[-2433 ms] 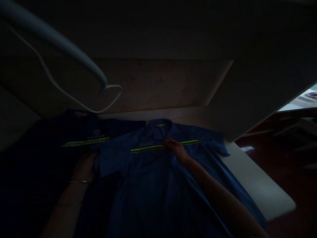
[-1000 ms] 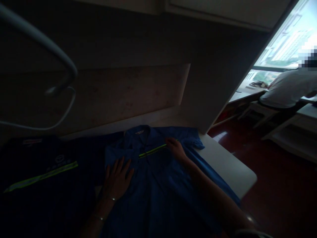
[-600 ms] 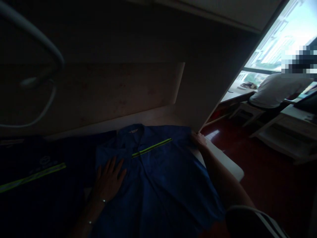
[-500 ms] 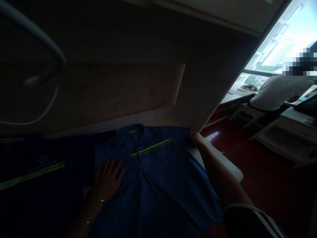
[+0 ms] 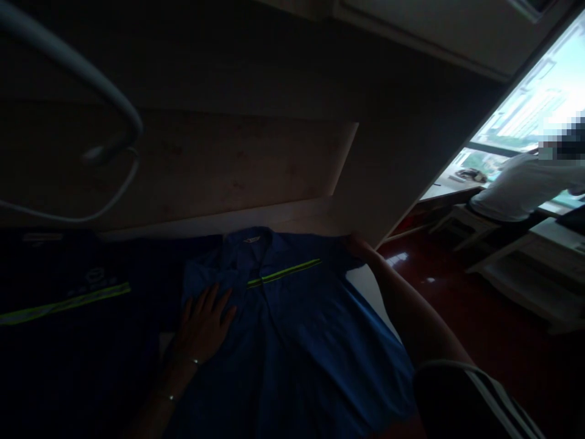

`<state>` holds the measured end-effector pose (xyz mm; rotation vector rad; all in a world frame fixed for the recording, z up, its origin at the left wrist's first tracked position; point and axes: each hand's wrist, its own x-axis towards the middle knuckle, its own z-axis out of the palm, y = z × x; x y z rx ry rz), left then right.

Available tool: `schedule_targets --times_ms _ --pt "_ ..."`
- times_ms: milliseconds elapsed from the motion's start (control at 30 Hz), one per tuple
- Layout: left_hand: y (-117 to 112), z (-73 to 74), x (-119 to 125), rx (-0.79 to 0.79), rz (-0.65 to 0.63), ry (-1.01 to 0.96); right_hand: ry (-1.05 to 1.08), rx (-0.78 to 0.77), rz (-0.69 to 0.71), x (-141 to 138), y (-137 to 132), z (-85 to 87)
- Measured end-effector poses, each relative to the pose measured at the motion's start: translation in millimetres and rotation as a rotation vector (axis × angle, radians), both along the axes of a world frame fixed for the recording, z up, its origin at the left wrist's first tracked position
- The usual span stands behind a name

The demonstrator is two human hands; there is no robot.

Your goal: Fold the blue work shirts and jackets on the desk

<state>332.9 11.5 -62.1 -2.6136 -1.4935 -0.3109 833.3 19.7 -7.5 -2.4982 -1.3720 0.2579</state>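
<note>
Resting open left hand (image 5: 204,324) on blue work shirt (image 5: 297,329), collar's (image 5: 275,241) 7 o'clock; touching sleeve (image 5: 333,245), 3 o'clock, with right hand (image 5: 363,249) (cannot confirm grip).

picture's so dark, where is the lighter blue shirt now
In the head view, the lighter blue shirt lies lower centre, right of the navy shirt, the left hand spread on it and the right hand at its sleeve.

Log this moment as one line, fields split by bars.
left grip: fingers spread on blue shirt | right grip: at its far-right sleeve, hold unclear | alongside: darker shirt, bright stripe across
</note>
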Motion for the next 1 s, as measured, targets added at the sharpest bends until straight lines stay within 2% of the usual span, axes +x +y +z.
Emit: schedule_targets --times_ms 133,233,300,367,467,533,633,667,767,833,900,1000 --pt "-0.7 1.3 0.7 -0.007 0.001 0.006 -0.069 -0.078 0.103 -12.1 8.8 35.3" --pt "-1.0 1.8 0.4 -0.012 -0.001 0.003 -0.162 -0.074 0.237 -45.7 11.7 52.7" --pt "-0.9 1.4 0.2 -0.018 -0.005 -0.007 -0.177 -0.042 0.365 -76.3 9.0 54.4" --pt "-0.7 0.3 0.1 -0.022 -0.001 -0.023 -0.067 -0.017 0.488 -104.5 3.9 49.0" --pt "-0.3 -1.2 -0.1 -0.022 0.001 -0.037 0.291 -0.071 0.655 -127.9 0.6 35.0" --pt "-0.1 -1.2 -0.3 -0.022 -0.004 -0.039 0.383 -0.019 0.639 -130.4 4.4 24.1" --pt "-0.3 0.7 -0.4 -0.028 -0.010 -0.046 0.127 0.150 0.479 -129.0 12.4 1.5" --pt "-0.6 1.5 -0.4 -0.033 -0.011 -0.049 0.040 0.160 0.451 -129.7 13.6 -8.2" --pt "-1.8 2.6 -0.7 -0.049 -0.003 -0.063 -0.088 0.057 0.436 -135.3 11.6 -38.9" --pt "-1.5 1.7 -0.9 -0.063 0.002 -0.073 -0.164 -0.022 0.416 -138.7 9.2 -53.5" --pt "0.4 0.6 -0.4 -0.076 0.003 -0.084 -0.200 -0.056 0.413 -139.9 8.4 -58.8" --pt "1.8 5.3 2.6 -0.096 0.009 -0.109 -0.146 0.012 0.421 -138.9 6.7 -52.2"
